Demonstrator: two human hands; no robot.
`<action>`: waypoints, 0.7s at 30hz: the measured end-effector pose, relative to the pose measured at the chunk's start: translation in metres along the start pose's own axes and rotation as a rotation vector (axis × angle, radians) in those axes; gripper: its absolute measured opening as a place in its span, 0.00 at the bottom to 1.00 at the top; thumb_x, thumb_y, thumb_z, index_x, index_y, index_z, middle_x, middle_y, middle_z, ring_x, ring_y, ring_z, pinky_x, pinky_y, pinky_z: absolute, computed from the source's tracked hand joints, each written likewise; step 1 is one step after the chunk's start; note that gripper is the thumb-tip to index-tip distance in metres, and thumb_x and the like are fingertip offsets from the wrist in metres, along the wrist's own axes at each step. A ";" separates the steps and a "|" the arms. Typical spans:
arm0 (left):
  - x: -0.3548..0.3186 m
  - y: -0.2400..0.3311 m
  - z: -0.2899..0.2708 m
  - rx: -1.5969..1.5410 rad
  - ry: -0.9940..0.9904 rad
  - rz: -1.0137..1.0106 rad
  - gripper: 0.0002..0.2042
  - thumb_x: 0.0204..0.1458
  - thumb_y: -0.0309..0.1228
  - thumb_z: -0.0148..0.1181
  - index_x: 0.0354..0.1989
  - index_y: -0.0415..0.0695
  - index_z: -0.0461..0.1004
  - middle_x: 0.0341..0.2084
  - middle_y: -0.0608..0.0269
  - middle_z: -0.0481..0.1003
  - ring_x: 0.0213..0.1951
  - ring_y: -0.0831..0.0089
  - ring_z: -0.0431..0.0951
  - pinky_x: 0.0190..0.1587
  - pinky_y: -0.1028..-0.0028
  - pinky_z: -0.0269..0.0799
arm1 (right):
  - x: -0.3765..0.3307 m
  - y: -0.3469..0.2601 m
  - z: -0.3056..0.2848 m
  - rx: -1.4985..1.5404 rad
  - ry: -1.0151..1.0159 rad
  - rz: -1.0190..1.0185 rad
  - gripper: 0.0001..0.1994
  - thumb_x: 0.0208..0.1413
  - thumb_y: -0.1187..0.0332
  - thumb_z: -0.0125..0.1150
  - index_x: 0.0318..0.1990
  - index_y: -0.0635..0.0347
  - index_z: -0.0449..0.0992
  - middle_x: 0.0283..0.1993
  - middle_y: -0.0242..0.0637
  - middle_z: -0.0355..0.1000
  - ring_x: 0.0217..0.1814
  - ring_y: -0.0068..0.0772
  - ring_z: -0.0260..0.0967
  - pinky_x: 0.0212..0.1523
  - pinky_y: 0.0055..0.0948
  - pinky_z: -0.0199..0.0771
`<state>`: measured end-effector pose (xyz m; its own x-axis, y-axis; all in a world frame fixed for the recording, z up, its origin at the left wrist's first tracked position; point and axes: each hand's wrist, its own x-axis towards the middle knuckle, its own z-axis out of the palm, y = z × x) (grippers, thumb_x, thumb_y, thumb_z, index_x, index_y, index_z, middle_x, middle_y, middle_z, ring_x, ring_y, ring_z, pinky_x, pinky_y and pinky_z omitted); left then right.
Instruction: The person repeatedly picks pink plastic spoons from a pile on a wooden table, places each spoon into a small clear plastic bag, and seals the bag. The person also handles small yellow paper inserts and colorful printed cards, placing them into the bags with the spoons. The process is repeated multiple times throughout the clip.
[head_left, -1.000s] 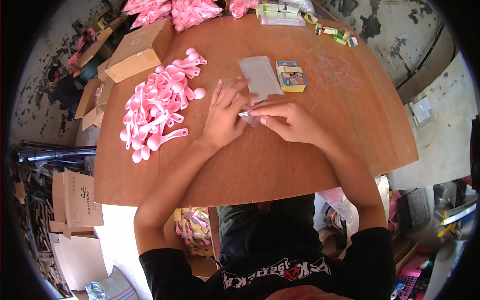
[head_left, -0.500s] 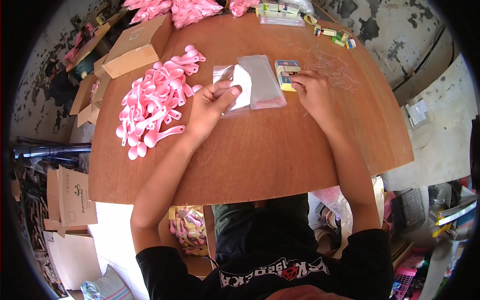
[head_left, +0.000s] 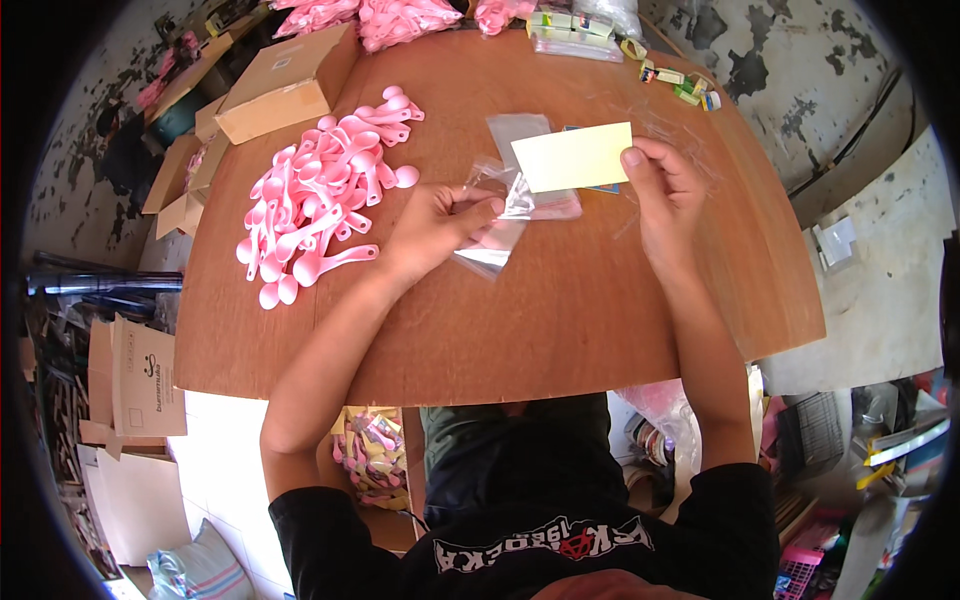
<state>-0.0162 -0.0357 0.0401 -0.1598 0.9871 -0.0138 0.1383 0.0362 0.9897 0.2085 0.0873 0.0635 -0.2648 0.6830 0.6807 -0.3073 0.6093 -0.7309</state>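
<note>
Both grips are narrow above the worktop (head_left: 470, 350): left hand (head_left: 440, 226) pinching a clear bag (head_left: 497, 246), right hand (head_left: 668, 190) a yellow card (head_left: 573, 159) by one end, which could let it droop or slip.

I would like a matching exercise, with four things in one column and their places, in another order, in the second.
Things
1. Pale yellow card
2. Pink spoons
3. Clear plastic bag
4. Brown cardboard box

Places
A. Held in the left hand
B. At the far left edge of the table
C. Held in the right hand
D. Heaped beside the left forearm

Pairs: 1-C, 2-D, 3-A, 4-B
</note>
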 end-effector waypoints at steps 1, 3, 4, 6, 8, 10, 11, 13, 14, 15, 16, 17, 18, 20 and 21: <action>-0.001 -0.001 0.003 -0.002 0.002 0.000 0.15 0.56 0.36 0.62 0.44 0.36 0.79 0.30 0.64 0.80 0.29 0.82 0.78 0.31 0.81 0.71 | -0.003 -0.004 0.002 0.034 -0.020 0.035 0.08 0.58 0.74 0.62 0.42 0.69 0.78 0.39 0.35 0.77 0.40 0.22 0.72 0.41 0.23 0.72; -0.002 -0.001 0.007 0.054 -0.046 0.040 0.14 0.57 0.38 0.62 0.41 0.39 0.80 0.26 0.67 0.79 0.28 0.83 0.76 0.30 0.81 0.71 | -0.006 -0.003 0.007 0.073 -0.038 0.071 0.08 0.58 0.75 0.61 0.43 0.71 0.77 0.40 0.36 0.77 0.41 0.21 0.72 0.42 0.23 0.73; -0.002 -0.002 0.006 0.097 -0.064 0.044 0.14 0.57 0.37 0.62 0.43 0.38 0.80 0.27 0.67 0.79 0.28 0.84 0.75 0.30 0.81 0.71 | -0.007 0.000 0.008 0.074 -0.047 0.063 0.08 0.58 0.75 0.61 0.43 0.71 0.77 0.41 0.36 0.77 0.41 0.21 0.72 0.43 0.23 0.72; -0.002 -0.005 0.007 0.082 -0.080 0.057 0.14 0.57 0.37 0.62 0.43 0.38 0.80 0.28 0.66 0.79 0.29 0.84 0.76 0.30 0.80 0.72 | -0.008 0.003 0.010 0.074 -0.056 0.057 0.09 0.58 0.75 0.61 0.43 0.70 0.77 0.41 0.36 0.77 0.41 0.21 0.72 0.44 0.23 0.72; -0.001 -0.007 0.007 0.067 -0.096 0.071 0.14 0.57 0.37 0.62 0.43 0.38 0.80 0.29 0.66 0.79 0.30 0.84 0.76 0.30 0.80 0.72 | -0.007 0.005 0.012 0.033 -0.059 0.066 0.08 0.57 0.74 0.63 0.42 0.69 0.78 0.40 0.35 0.77 0.40 0.21 0.72 0.42 0.22 0.72; 0.001 -0.009 0.007 0.132 -0.088 0.145 0.15 0.58 0.37 0.61 0.43 0.36 0.79 0.30 0.65 0.80 0.32 0.84 0.76 0.31 0.80 0.73 | -0.006 0.013 0.008 -0.006 -0.083 0.075 0.08 0.56 0.74 0.63 0.42 0.68 0.78 0.40 0.36 0.77 0.39 0.21 0.72 0.42 0.22 0.71; 0.001 -0.009 0.007 0.133 -0.090 0.144 0.15 0.58 0.37 0.61 0.43 0.36 0.79 0.30 0.65 0.80 0.32 0.84 0.76 0.31 0.80 0.73 | -0.005 0.016 0.006 -0.046 -0.109 0.083 0.08 0.56 0.74 0.64 0.41 0.68 0.79 0.40 0.36 0.77 0.39 0.20 0.71 0.41 0.21 0.71; 0.001 -0.008 0.007 0.030 -0.134 0.075 0.15 0.58 0.36 0.60 0.44 0.35 0.79 0.31 0.65 0.80 0.33 0.84 0.77 0.34 0.80 0.73 | -0.003 0.017 0.002 -0.073 -0.161 0.131 0.07 0.56 0.73 0.64 0.40 0.67 0.79 0.39 0.35 0.77 0.38 0.20 0.71 0.40 0.21 0.70; 0.000 -0.007 0.007 0.031 -0.134 0.074 0.15 0.58 0.36 0.60 0.44 0.35 0.79 0.31 0.65 0.80 0.33 0.84 0.77 0.34 0.80 0.73 | -0.002 0.018 0.002 -0.099 -0.216 0.178 0.07 0.56 0.73 0.64 0.40 0.66 0.80 0.38 0.33 0.77 0.37 0.19 0.71 0.39 0.20 0.70; -0.002 -0.005 0.008 0.093 -0.145 0.088 0.15 0.58 0.36 0.60 0.44 0.35 0.79 0.31 0.65 0.80 0.33 0.83 0.77 0.35 0.79 0.74 | -0.003 0.019 0.002 -0.100 -0.215 0.178 0.07 0.56 0.73 0.64 0.40 0.66 0.80 0.38 0.33 0.77 0.37 0.19 0.71 0.39 0.20 0.70; -0.003 -0.004 0.009 0.154 -0.156 0.103 0.16 0.58 0.37 0.60 0.44 0.35 0.79 0.31 0.65 0.80 0.33 0.83 0.77 0.36 0.79 0.74 | -0.004 0.020 0.002 -0.097 -0.188 0.141 0.07 0.56 0.72 0.64 0.39 0.65 0.80 0.36 0.32 0.77 0.36 0.18 0.70 0.38 0.20 0.69; -0.003 -0.005 0.009 0.155 -0.154 0.101 0.16 0.58 0.37 0.60 0.44 0.35 0.79 0.31 0.65 0.80 0.33 0.83 0.77 0.36 0.79 0.74 | -0.004 0.019 0.005 -0.090 -0.163 0.105 0.07 0.56 0.72 0.63 0.39 0.65 0.80 0.35 0.31 0.77 0.36 0.17 0.70 0.37 0.20 0.69; -0.004 -0.005 0.009 0.111 -0.168 0.104 0.15 0.58 0.37 0.60 0.43 0.35 0.79 0.31 0.65 0.80 0.33 0.83 0.77 0.35 0.79 0.74 | -0.004 0.017 0.008 -0.088 -0.165 0.106 0.07 0.56 0.72 0.63 0.39 0.65 0.80 0.35 0.31 0.77 0.36 0.17 0.70 0.37 0.20 0.69; -0.004 -0.005 0.010 0.067 -0.181 0.107 0.15 0.58 0.37 0.60 0.43 0.35 0.79 0.30 0.65 0.80 0.33 0.83 0.77 0.35 0.80 0.74 | -0.002 0.009 0.011 -0.024 -0.043 0.046 0.07 0.57 0.71 0.63 0.38 0.64 0.80 0.33 0.29 0.77 0.33 0.16 0.69 0.35 0.20 0.68; -0.005 -0.004 0.010 0.068 -0.169 0.120 0.15 0.59 0.37 0.60 0.42 0.35 0.79 0.30 0.64 0.80 0.32 0.83 0.77 0.34 0.80 0.74 | -0.002 0.008 0.009 -0.025 -0.044 0.046 0.07 0.57 0.71 0.63 0.38 0.64 0.80 0.33 0.29 0.77 0.33 0.16 0.69 0.35 0.20 0.68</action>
<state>-0.0064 -0.0387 0.0351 0.0270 0.9969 0.0742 0.2126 -0.0782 0.9740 0.1983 0.0871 0.0570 -0.3178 0.6925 0.6476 -0.2717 0.5879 -0.7619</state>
